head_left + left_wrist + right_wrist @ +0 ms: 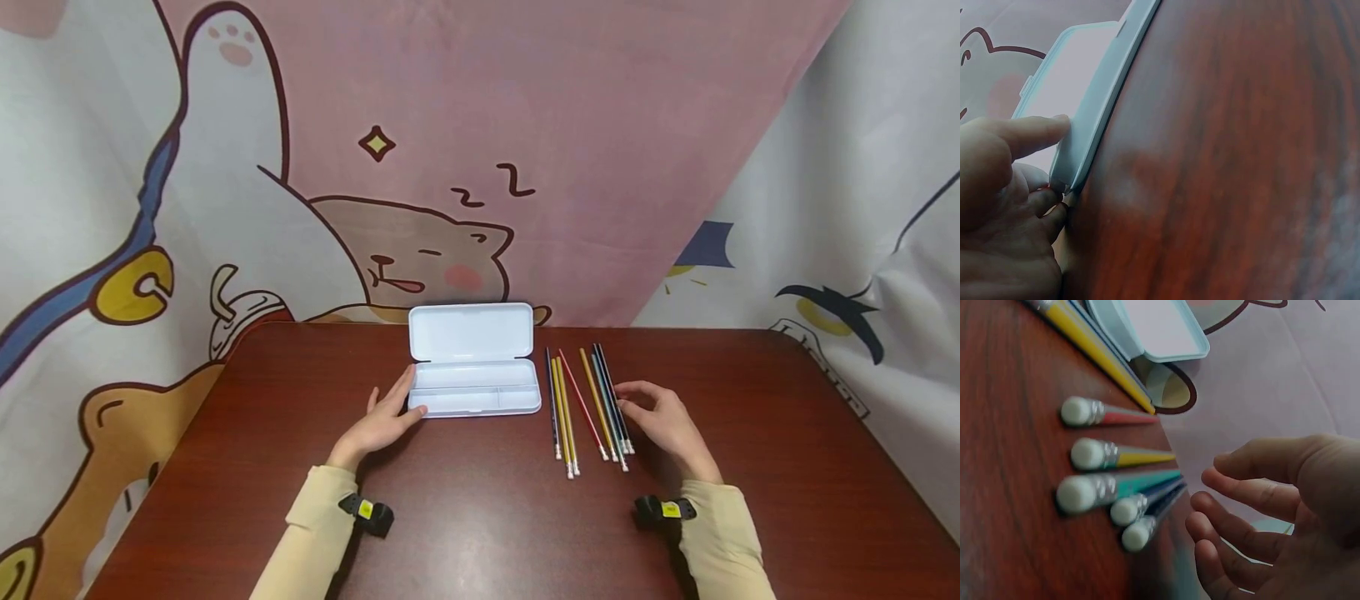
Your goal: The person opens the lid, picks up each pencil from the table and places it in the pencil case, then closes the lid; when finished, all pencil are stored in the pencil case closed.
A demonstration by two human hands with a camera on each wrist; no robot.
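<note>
Your left hand (378, 425) holds the front left corner of the white pencil case (453, 404) at the middle of the head frame, thumb on the front edge and fingers along the end; that grip probably steadies the light case against sliding. The case lies flat on the brown table (480, 500), its lid (471, 332) tipped back towards the patterned cloth (600, 125), so the compartments face up, unobstructed. Just right of it, the pencils lie in a loose fan, white eraser ends towards the bottom of the frame: a dark blue pencil (552, 404) beside two yellow pencils (562, 417), then a slanted red pencil (582, 404), and further right another yellow pencil (597, 404), a teal pencil (608, 411) and two black pencils (613, 396). Laid out like this, they leave the outermost ones easiest to get at from the right. Your right hand (663, 421) stands beside that outer edge, fingers gently bent, with only a narrow gap between thumb and forefinger and nothing held. You seem to have turned it inward so your fingertips meet the shafts side-on; whether they touch the nearest black one, I cannot tell.
</note>
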